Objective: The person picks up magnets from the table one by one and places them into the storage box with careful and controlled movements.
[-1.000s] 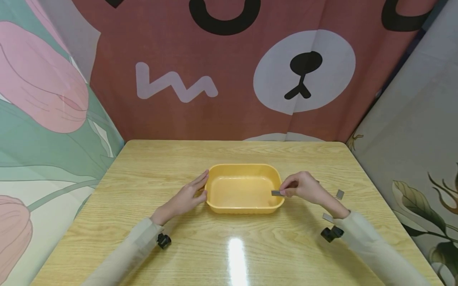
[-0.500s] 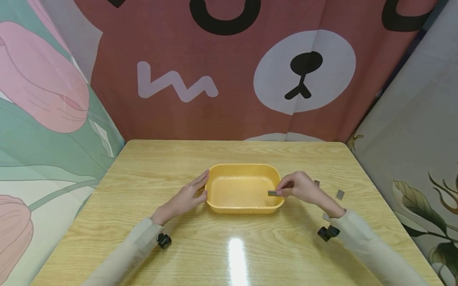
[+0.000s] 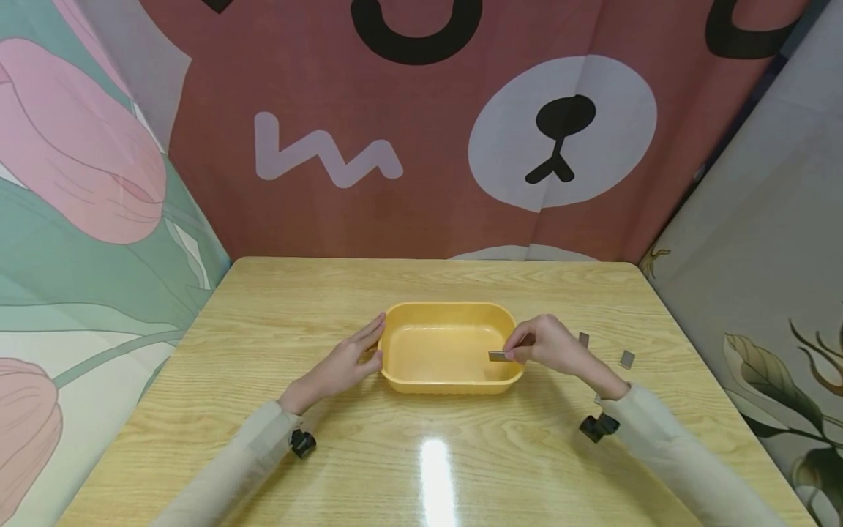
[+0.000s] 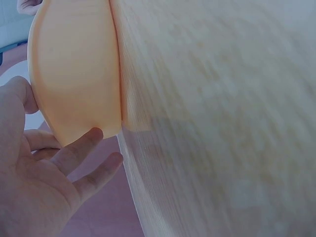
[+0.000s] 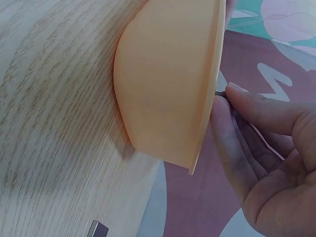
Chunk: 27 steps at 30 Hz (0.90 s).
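A yellow plastic basin (image 3: 435, 386) with rounded corners sits on the wooden table. My left hand (image 3: 337, 369) rests its fingertips and thumb against the basin's left end; in the left wrist view the fingers (image 4: 79, 150) lie loosely spread along the basin's outer wall (image 4: 79, 64). Between thumb and forefinger, my right hand (image 3: 549, 348) pinches a small flat grey metallic block (image 3: 497, 356) over the basin's right rim. The right wrist view shows those fingertips at the rim, with only the end of the block (image 5: 220, 93) showing.
Small grey blocks lie right of the basin: one (image 3: 583, 339) beside the right wrist, another (image 3: 627, 359) farther right, a third (image 3: 598, 399) mostly covered by the right wrist. Printed curtains (image 3: 395, 219) hang behind and beside the table (image 3: 296, 293).
My right hand has moved a little left with the grey block, farther over the basin. The block beside the right wrist has come into fuller view. My left hand has stayed put.
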Each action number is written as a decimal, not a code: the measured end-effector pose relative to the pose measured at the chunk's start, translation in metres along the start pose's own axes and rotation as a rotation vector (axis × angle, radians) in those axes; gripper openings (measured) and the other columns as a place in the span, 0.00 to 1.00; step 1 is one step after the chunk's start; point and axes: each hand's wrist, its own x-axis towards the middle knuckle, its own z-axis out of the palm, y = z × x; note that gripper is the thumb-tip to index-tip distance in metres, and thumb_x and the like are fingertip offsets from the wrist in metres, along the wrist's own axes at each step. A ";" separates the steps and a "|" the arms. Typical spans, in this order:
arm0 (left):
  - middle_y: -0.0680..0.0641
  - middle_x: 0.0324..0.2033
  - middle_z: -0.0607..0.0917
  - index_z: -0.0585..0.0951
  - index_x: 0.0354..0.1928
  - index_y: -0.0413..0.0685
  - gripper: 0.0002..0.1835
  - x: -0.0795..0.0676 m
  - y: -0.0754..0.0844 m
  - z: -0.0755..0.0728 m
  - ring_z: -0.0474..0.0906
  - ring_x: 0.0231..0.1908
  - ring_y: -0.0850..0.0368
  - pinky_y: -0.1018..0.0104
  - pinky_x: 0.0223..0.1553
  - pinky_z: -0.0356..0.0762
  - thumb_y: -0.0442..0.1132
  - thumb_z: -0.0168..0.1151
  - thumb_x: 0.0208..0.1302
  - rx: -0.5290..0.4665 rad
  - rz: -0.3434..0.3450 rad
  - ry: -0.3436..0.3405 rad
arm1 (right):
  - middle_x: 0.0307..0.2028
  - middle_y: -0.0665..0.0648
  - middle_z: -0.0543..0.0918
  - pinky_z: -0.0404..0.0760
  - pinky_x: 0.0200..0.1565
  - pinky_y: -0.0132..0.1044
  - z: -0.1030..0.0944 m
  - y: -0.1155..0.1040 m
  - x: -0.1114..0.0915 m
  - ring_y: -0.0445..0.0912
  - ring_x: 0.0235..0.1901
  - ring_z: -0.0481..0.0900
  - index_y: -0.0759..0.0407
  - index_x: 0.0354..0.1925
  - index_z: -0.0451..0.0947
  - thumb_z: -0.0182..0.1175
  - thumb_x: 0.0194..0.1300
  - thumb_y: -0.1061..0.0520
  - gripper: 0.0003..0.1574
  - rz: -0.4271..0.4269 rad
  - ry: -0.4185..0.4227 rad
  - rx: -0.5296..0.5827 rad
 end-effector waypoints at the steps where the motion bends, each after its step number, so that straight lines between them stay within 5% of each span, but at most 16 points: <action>1: 0.44 0.76 0.51 0.59 0.72 0.30 0.31 0.000 0.000 0.000 0.54 0.72 0.47 0.60 0.65 0.65 0.35 0.54 0.73 0.000 0.000 0.000 | 0.25 0.59 0.85 0.82 0.27 0.34 0.000 0.000 0.000 0.55 0.24 0.82 0.61 0.33 0.87 0.68 0.61 0.66 0.03 -0.002 -0.001 -0.005; 16: 0.45 0.76 0.51 0.58 0.73 0.31 0.31 0.000 0.002 -0.001 0.54 0.72 0.47 0.57 0.67 0.63 0.37 0.53 0.73 0.004 -0.012 -0.004 | 0.28 0.50 0.86 0.84 0.29 0.34 0.004 -0.008 0.006 0.41 0.25 0.82 0.65 0.33 0.87 0.69 0.60 0.64 0.03 0.033 -0.001 -0.082; 27: 0.46 0.76 0.50 0.57 0.74 0.33 0.32 -0.001 0.002 0.000 0.54 0.72 0.47 0.58 0.64 0.67 0.36 0.54 0.73 -0.012 -0.026 -0.009 | 0.28 0.51 0.86 0.83 0.28 0.33 0.008 -0.013 0.007 0.42 0.25 0.82 0.60 0.32 0.88 0.68 0.61 0.66 0.03 0.015 -0.021 -0.126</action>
